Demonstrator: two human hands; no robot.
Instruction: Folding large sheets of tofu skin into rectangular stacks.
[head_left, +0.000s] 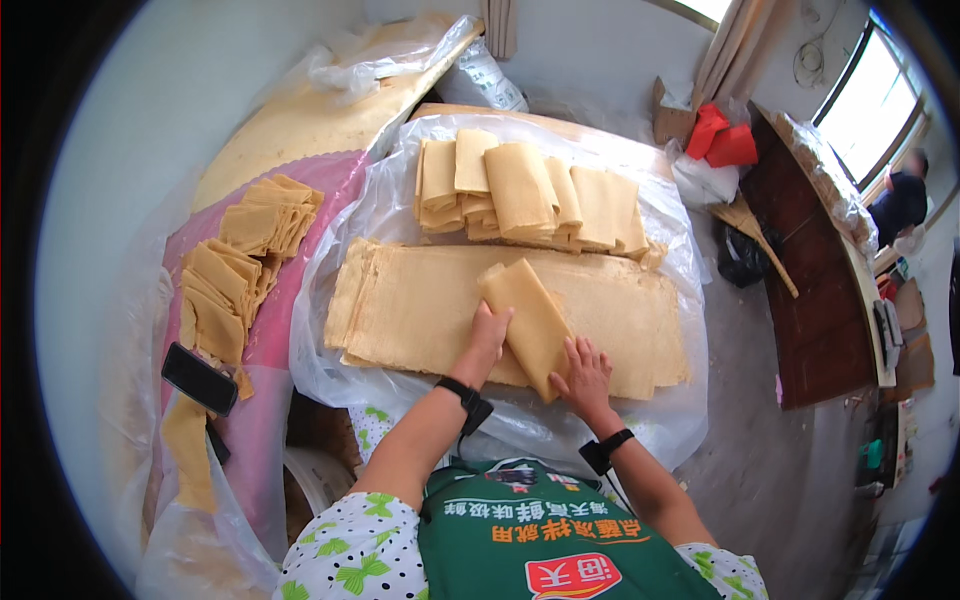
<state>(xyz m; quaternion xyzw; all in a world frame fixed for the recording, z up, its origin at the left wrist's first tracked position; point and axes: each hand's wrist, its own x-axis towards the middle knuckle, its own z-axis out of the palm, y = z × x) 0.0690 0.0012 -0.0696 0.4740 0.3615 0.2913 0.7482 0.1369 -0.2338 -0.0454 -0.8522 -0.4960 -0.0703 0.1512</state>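
Note:
A folded tan sheet (531, 326), perhaps tofu skin, lies slanted over a broad stack of flat tan sheets (427, 300). My left hand (491, 330) grips its left edge, thumb on top and fingers partly hidden beneath. At its lower right edge, my right hand (586, 375) rests with spread fingers touching the fold; whether it grips anything is unclear. Behind the flat stack stands a row of folded sheets (525, 191), overlapping one another. All of these lie on clear plastic film (315, 300) over the table.
More folded sheets (217, 289) lie on pink plastic (330, 202) at the left, beside a black phone (199, 379). A white bucket (319, 480) is below. To the right are a straw broom (757, 236), a black bag (739, 259) and a dark red cabinet (802, 315). A person (900, 199) stands far right.

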